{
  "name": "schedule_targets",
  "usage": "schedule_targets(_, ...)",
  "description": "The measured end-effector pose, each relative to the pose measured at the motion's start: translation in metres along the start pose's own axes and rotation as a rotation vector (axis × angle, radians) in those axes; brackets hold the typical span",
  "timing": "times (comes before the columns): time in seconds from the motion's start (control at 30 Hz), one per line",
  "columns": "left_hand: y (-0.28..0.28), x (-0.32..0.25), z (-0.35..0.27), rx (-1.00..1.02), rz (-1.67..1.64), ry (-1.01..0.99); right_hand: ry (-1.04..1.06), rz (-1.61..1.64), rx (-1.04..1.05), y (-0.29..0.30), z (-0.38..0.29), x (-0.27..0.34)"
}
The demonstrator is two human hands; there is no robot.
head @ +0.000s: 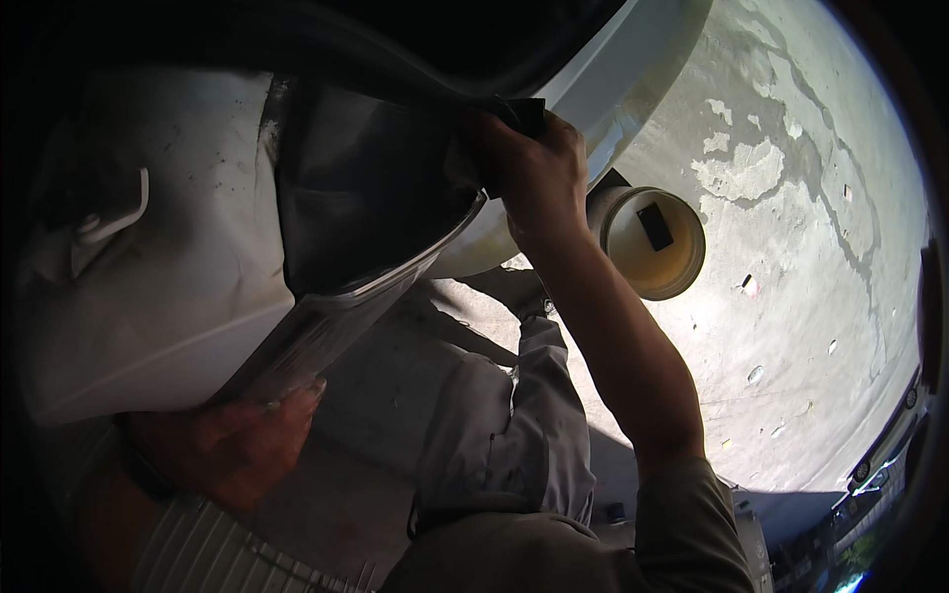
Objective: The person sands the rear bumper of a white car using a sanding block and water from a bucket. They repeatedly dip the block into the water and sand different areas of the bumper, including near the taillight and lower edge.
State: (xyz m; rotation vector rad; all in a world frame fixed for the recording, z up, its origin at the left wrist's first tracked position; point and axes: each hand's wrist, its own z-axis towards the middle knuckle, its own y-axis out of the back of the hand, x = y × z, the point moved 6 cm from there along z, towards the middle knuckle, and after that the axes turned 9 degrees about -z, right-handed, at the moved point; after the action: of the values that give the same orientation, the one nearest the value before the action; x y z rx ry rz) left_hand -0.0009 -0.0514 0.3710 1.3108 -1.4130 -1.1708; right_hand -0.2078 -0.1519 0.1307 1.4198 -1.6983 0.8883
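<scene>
My right hand (545,159) reaches up to the curved edge of a dark body panel (371,193), with its fingers closed around a thin black piece (528,115) that looks like a sanding sheet or pad. Fingertips are lost in shadow. Low on the left, my left hand (230,445) lies against the lower edge of a pale panel (170,304), blurred, its fingers partly hidden; whether it grips the edge I cannot tell. A dark band circles the left wrist.
Beside my right forearm stands a round bucket (652,256) of cloudy yellowish liquid with a black rectangular piece (655,227) in it. A bent rod (118,211) juts from the pale panel. Concrete floor (786,319) carries wet streaks and scraps. A parked car (882,445) shows far right.
</scene>
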Motion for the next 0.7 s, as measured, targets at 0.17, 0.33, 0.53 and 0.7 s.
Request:
schedule_targets(0.17,-0.001,-0.003,-0.002,0.053,0.021,0.006,0.149,-0.249,0.346,-0.007,0.016,0.021)
schedule_targets(0.33,-0.002,0.001,-0.001,0.098,-0.02,-0.015,0.494,-0.76,0.57,-0.009,0.026,0.049)
schedule_targets(0.53,0.0,0.004,-0.001,0.079,-0.014,-0.016,0.512,-0.7,0.465,0.001,0.025,0.058)
schedule_targets(0.7,-0.005,-0.002,-0.003,0.148,0.034,-0.076,0.365,-0.648,0.629,-0.003,0.02,0.046)
